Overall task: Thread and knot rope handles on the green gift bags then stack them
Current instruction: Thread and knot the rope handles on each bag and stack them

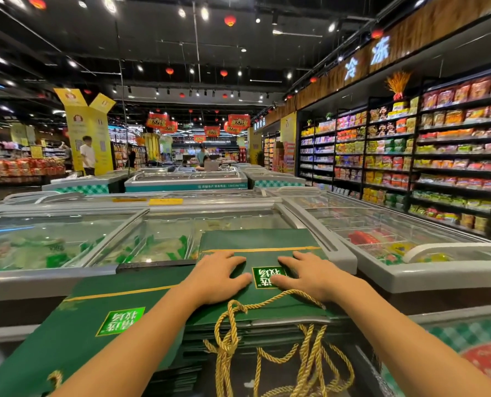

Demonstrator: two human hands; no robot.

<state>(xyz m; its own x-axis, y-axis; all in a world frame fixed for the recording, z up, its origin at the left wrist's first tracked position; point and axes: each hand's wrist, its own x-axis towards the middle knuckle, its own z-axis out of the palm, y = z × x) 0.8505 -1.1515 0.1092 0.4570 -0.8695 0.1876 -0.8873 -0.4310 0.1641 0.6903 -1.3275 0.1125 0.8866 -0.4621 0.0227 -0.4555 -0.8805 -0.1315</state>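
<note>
The left hand (220, 277) and right hand (310, 275) pressed flat on the top green gift bag (247, 260) — fingers (233, 257) straight, spread apart, gripping nothing. The bag topped a stack (255, 325) on the freezers (52, 239) — gold rope handles (227, 339) dangled off the near edge.

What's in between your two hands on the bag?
Head view: the printed label on the green bag lies between the left hand and right hand.

Left hand (220, 277) and right hand (310, 275) on top bag (267, 300); second bag (95, 316) to its left; ropes (227, 348) hanging in front; freezers (381, 270) behind; shelves (439, 156) right
</note>
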